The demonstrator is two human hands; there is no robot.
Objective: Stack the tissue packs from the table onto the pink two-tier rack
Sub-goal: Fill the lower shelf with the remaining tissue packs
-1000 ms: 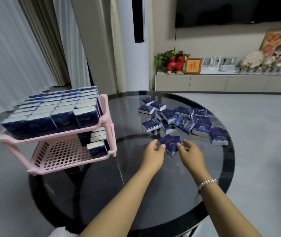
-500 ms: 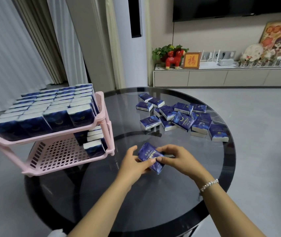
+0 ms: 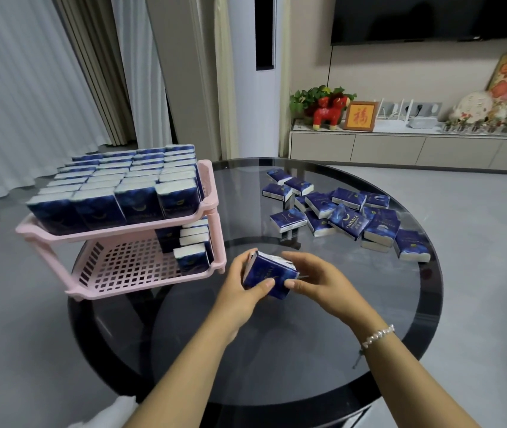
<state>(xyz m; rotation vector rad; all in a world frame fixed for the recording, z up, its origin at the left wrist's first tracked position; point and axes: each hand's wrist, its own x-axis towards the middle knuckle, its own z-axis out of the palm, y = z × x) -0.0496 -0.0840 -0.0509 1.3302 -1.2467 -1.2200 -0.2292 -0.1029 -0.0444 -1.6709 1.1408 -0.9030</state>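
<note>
Both hands hold dark blue tissue packs above the middle of the round glass table; the bundle looks like two packs pressed together. My left hand grips its left side, my right hand its right side. The pink two-tier rack stands on the table's left. Its top tier is full of upright packs. On the lower tier, several packs stand at the right end. A loose heap of several packs lies on the far right.
The rack's left part overhangs the table edge. A TV cabinet with ornaments stands against the far wall, curtains hang at the left. Grey floor surrounds the table.
Both hands took packs from the near edge of the heap, lifted them and brought them toward me and slightly left, turning them between the fingers.
</note>
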